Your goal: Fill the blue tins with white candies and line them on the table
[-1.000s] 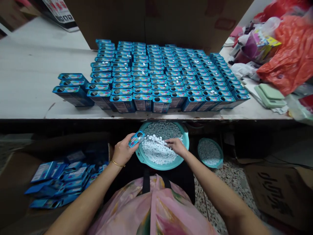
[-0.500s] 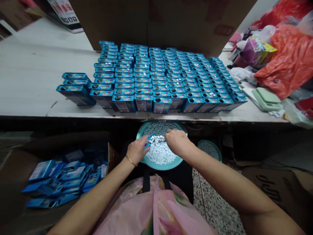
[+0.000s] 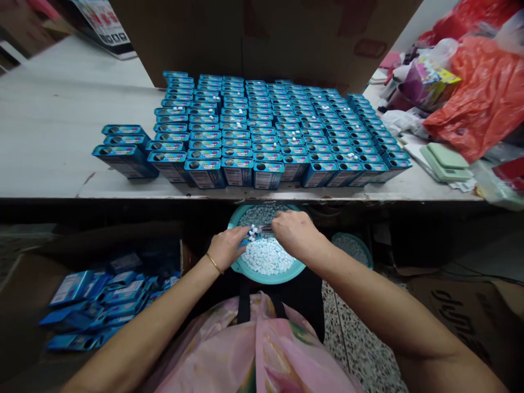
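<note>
My left hand [image 3: 227, 248] is closed around a small blue candy box [image 3: 245, 240], held over the left side of a turquoise basin [image 3: 273, 278]. White candies [image 3: 252, 231] lie at the box's open top. From the right, my right hand [image 3: 298, 233] grips a small scoop [image 3: 266, 228], its tip at the box opening. My fingers hide most of the scoop and part of the box. Small white candies [image 3: 268, 256] fill the basin below both hands.
Rows of upright blue boxes [image 3: 237, 164] stand on the white table [image 3: 49, 180]. A carton [image 3: 20, 295] of blue boxes sits at lower left. Another candy basin [image 3: 352, 248] is at right. A green scale [image 3: 446, 161] and red plastic bags [image 3: 470, 93] lie on the table's right.
The scoop has moved left to the box and its load of candies has gone down, with candies now clustered at the box opening. The view has shifted slightly.
</note>
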The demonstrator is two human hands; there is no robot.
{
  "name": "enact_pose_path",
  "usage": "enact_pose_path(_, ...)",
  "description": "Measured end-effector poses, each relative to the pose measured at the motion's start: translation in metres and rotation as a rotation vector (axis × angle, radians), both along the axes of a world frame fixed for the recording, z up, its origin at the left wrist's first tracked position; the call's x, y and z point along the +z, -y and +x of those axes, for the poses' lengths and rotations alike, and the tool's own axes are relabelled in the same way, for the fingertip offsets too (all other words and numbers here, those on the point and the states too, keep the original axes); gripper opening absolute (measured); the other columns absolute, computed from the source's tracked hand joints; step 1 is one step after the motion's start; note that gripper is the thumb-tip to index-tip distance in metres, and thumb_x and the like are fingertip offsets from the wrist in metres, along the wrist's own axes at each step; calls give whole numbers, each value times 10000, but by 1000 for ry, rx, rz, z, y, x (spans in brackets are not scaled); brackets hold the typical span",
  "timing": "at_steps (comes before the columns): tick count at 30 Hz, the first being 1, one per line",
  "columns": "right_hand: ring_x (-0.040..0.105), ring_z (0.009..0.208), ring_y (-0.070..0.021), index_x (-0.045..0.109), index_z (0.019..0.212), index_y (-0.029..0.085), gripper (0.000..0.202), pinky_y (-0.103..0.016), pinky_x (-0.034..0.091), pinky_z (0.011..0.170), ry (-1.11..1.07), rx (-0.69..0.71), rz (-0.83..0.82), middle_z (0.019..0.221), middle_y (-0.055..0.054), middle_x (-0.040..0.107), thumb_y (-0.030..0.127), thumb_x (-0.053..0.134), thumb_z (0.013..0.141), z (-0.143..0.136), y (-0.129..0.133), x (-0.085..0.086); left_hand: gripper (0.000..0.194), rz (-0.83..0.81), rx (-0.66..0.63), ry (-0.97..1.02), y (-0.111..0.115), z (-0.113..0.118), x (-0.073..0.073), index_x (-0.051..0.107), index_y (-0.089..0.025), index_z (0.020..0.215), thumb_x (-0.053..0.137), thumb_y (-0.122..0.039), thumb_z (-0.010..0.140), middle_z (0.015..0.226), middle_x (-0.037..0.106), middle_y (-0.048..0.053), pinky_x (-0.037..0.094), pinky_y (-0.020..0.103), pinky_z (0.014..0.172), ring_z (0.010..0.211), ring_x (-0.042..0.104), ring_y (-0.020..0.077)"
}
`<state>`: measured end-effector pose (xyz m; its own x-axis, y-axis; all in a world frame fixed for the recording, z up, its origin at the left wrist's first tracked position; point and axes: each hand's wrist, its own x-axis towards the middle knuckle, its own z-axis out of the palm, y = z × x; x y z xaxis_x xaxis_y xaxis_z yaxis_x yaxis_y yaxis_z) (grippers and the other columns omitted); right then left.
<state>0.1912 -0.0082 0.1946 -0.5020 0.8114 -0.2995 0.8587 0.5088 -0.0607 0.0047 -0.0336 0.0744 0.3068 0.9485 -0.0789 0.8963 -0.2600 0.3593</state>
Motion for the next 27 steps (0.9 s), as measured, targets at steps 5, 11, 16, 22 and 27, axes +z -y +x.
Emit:
enact_pose_path(5, 569, 895, -219, 628, 891, 133, 278, -324, 401, 764, 40, -127, -19, 899, -122, 623, 120, 376, 777, 39, -11, -3, 487, 18, 47, 42, 3, -2, 1, 460, -292, 1182, 556, -293, 705, 1144, 575, 15, 447, 294, 820, 973, 570, 209)
enact_pose_path(11, 578, 864, -204, 624, 925, 181, 309, -292, 405, 713, 130, -314, -116, 904, -103, 625, 98, 380, 755, 78, -4, -69, 476, 49, -41, 22, 7, -7, 3, 490, -309, 1155, 541, -199, 695, 1163, 561, 7, 431, 318, 857, 1047, 526, 218)
enact_pose_path(16, 568, 880, -193, 620, 953, 235, 344, -278, 395, 694, 42, -342, -181, 933, -72, 620, 95, 362, 774, 76, 12, -110, 440, -5, 92, 207, 7, -19, -3, 495, -266, 1134, 547, -274, 697, 1046, 616, 11, 458, 282, 792, 891, 596, 183)
enact_pose_path(22, 543, 920, -173, 576, 1057, 277, 389, -255, 378, 704, -19, -361, -146, 1002, -52, 596, 109, 339, 798, 74, 15, -116, 422, 39, 284, 535, 17, 0, -10, 517, -212, 1084, 567, -359, 692, 945, 631, 8, 475, 242, 729, 781, 603, 140)
enact_pose_path(27, 547, 939, -169, 580, 1071, 278, 396, -241, 377, 730, -77, -359, -129, 1007, -40, 610, 121, 351, 788, 82, 25, -123, 410, 248, 598, 559, 30, -17, 4, 525, -202, 1051, 572, -391, 690, 917, 629, 18, 482, 248, 728, 766, 599, 135)
